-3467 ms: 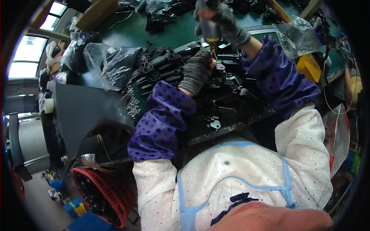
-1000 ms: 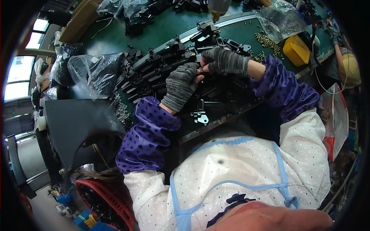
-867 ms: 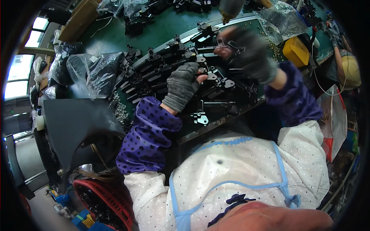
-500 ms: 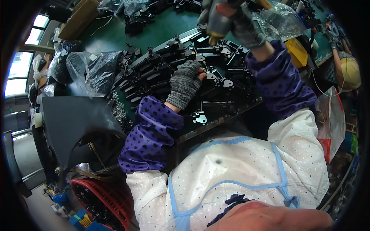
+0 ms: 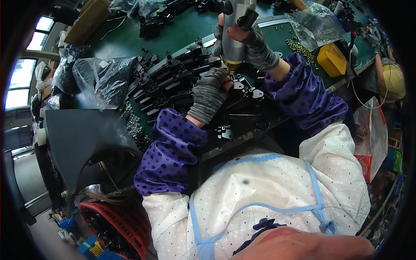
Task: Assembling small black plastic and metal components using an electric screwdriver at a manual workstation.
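Note:
A silver power screwdriver (image 5: 234, 45) with a brass-coloured nose stands nearly upright, and my right hand (image 5: 259, 48) is closed round its body. Its nose points down at the fingertips of my left hand (image 5: 209, 92), which wears a grey knit fingerless glove. The left fingers pinch a black metal fitting with silver bracket plates (image 5: 246, 86); whether a screw sits under the nose is hidden. Many similar black fittings (image 5: 167, 78) lie in rows beside and beyond the left hand. Another fitting with a silver plate (image 5: 225, 132) rests by the near table edge.
Brass-coloured screws (image 5: 300, 51) are scattered beside a yellow bin (image 5: 331, 60) at the right. Clear plastic bags (image 5: 104, 80) and a pile of small metal parts (image 5: 133, 123) are at the left. A red basket (image 5: 115, 221) stands low left. Another person (image 5: 390, 78) is at the far right.
My right hand has brought the screwdriver down and left, so its nose now meets the place by my left fingertips. The left hand has barely moved. The brass screws have come into view.

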Demonstrator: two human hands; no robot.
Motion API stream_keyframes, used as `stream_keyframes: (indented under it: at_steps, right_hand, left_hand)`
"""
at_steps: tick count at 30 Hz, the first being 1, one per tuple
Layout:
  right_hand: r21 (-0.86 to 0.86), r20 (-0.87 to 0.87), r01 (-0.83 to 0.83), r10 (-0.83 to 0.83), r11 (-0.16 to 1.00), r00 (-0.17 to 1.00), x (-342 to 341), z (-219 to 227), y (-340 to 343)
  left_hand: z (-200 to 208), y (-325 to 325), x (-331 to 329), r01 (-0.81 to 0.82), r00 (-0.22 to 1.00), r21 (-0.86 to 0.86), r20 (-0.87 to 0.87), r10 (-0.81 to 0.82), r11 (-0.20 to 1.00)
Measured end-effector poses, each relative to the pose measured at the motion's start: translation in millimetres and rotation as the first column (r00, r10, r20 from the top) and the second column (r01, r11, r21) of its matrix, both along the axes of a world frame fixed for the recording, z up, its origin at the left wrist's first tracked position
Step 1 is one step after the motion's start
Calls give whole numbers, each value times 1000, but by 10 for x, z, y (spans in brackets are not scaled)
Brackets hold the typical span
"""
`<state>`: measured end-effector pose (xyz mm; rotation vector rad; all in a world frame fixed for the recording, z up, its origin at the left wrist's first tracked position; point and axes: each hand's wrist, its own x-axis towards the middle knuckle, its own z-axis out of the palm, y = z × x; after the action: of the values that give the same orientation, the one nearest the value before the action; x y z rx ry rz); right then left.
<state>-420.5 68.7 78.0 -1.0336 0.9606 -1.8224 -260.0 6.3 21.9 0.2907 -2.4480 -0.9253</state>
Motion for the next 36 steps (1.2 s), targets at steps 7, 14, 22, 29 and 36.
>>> stream_keyframes:
  at_steps: [7,14,22,29,36]
  right_hand:
    - [7,-26,-79,80,997,996,30,62,-4]
    - [38,-48,-138,140,990,989,12,30,-184]
    - [-150,-250,44,-81,988,965,95,187,-220]
    - [-80,-233,146,-161,986,959,-143,709,-70]
    - [289,-830,517,-59,806,555,-173,355,583]
  left_hand:
    - [38,18,1,-18,999,38,51,16,999]
    - [49,36,21,4,1000,-58,24,-2,998]
    - [20,-23,-23,8,996,-23,85,-6,1000]
    - [-8,5,-105,-11,999,-98,35,14,995]
    - [295,-214,74,93,988,-156,-104,-110,983]
